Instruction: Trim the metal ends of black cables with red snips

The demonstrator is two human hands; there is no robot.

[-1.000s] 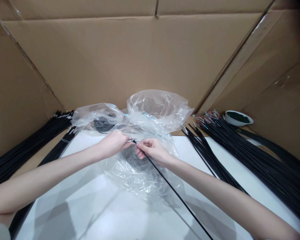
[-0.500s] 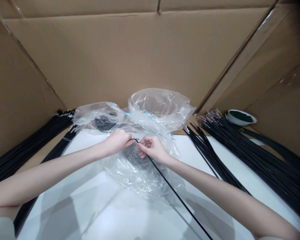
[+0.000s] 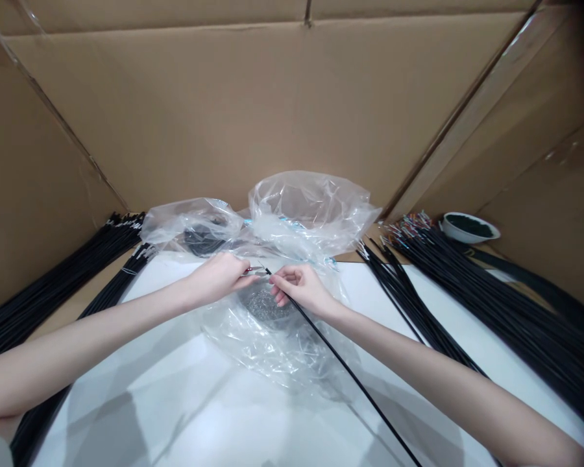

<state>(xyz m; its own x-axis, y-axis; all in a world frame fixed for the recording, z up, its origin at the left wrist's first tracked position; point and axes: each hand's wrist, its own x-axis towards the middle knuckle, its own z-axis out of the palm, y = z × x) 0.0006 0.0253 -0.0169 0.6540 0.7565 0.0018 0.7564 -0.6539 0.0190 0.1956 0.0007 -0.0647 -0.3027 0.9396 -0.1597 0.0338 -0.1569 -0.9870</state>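
In the middle of the head view my left hand is closed around small scissors. A bit of red shows at their handle, and their metal blades point right. My right hand pinches a black cable just below its end. The cable's tip, with thin strands sticking out, lies right beside the blades. From my fingers the cable runs down to the lower right, out of view. Below both hands an open clear plastic bag holds a heap of small silvery pieces, too small to make out singly.
Bundles of black cables lie along the left and the right. A white bowl with dark contents stands at the back right. Crumpled plastic bags sit against the cardboard wall. The tabletop is white.
My left hand has drawn back slightly to the left, so the scissors' blades and the cable's tip now show apart. My right hand still pinches the cable in nearly the same place.
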